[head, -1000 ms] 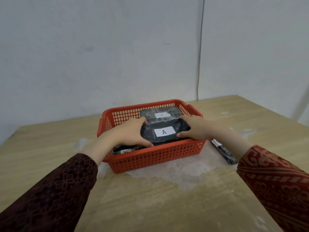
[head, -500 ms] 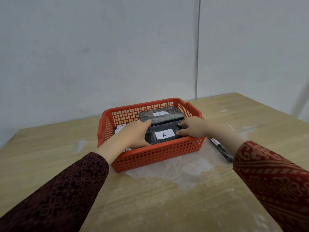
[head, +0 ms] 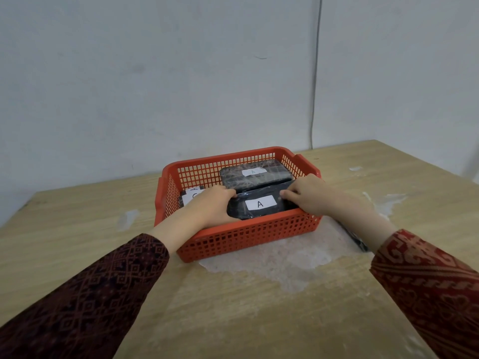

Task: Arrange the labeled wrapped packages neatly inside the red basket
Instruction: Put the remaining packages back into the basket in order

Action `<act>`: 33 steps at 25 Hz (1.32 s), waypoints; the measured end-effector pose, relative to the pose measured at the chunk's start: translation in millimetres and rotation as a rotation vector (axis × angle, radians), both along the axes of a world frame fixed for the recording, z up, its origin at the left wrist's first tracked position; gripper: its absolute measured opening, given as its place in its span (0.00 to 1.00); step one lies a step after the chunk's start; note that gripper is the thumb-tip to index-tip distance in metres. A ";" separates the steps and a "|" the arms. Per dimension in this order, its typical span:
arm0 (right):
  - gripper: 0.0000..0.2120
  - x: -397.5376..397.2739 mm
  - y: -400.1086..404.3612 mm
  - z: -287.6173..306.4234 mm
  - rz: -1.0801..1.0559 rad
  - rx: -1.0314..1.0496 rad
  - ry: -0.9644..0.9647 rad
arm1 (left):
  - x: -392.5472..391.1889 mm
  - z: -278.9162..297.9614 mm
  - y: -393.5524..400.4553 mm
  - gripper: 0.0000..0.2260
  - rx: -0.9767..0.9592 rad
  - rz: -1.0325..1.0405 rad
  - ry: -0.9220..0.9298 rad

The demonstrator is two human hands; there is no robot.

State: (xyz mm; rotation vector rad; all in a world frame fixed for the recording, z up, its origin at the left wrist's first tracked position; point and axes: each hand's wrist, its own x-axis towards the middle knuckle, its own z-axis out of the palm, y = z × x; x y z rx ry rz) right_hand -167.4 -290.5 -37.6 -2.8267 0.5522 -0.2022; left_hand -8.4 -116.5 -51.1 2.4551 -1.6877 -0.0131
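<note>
Red basket [head: 248, 237] sits mid-counter [head: 77, 229]; near package labelled A [head: 260, 204] lies inside along the front wall; left hand [head: 210, 206] and right hand [head: 308, 195] each have their grip pressed on one end of it; second A package [head: 255, 174] touches it at 12 o'clock; a C-labelled package [head: 193, 196] at 9 o'clock, partly hidden by the left hand; free room in the basket's far-left corner; dark wrapped item [head: 359, 240] on the counter at 3 o'clock, mostly behind the right forearm; cable [head: 315, 86] runs down the wall; counter's right edge near.
</note>
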 end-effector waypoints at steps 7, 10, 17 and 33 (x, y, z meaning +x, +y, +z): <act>0.30 3.6 0.1 5.1 0.065 0.061 0.186 | 5.4 -8.2 -3.9 0.33 0.027 0.043 0.119; 0.24 5.9 -4.3 12.4 0.097 0.098 0.338 | 4.6 -3.9 -1.7 0.30 0.047 0.015 0.147; 0.21 20.8 -4.9 19.2 0.173 -0.099 0.344 | 26.0 28.2 44.0 0.16 0.122 -0.001 0.098; 0.30 87.9 36.4 2.6 0.601 -0.219 0.349 | 37.6 0.4 43.0 0.13 0.206 -0.081 -0.038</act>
